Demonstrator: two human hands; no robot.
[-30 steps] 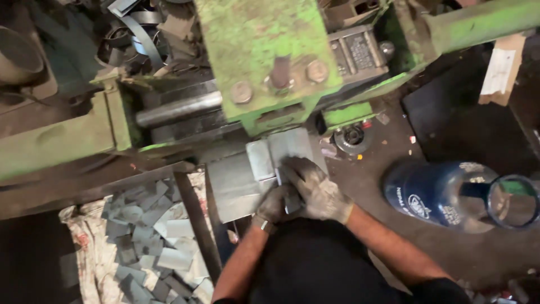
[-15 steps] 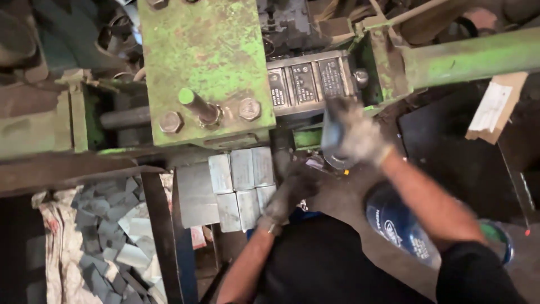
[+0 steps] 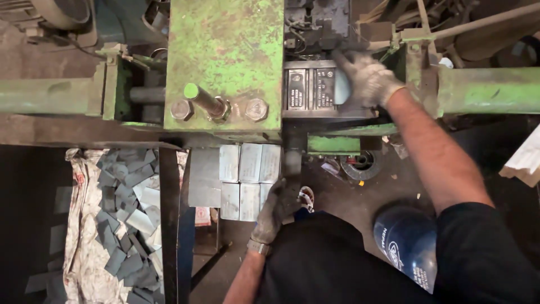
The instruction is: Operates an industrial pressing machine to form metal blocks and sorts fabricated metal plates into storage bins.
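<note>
Metal blanks point(image 3: 247, 180) are being steadied under the green press point(image 3: 225, 62) by the gloved left hand point(image 3: 275, 208), closed on their edge; the right hand point(image 3: 365, 79) is gripping the control box point(image 3: 312, 87), so fingers risk being crushed.

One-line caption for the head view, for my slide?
Gloved right hand on green press controls; gloved left hand beside grey metal blanks.

Metal plates point(image 3: 247, 180) are lying just left of the left hand point(image 3: 277, 209), scrap pieces point(image 3: 126, 219) farther left, while the control box point(image 3: 312, 89) is sitting beside the right hand point(image 3: 365, 79).
</note>
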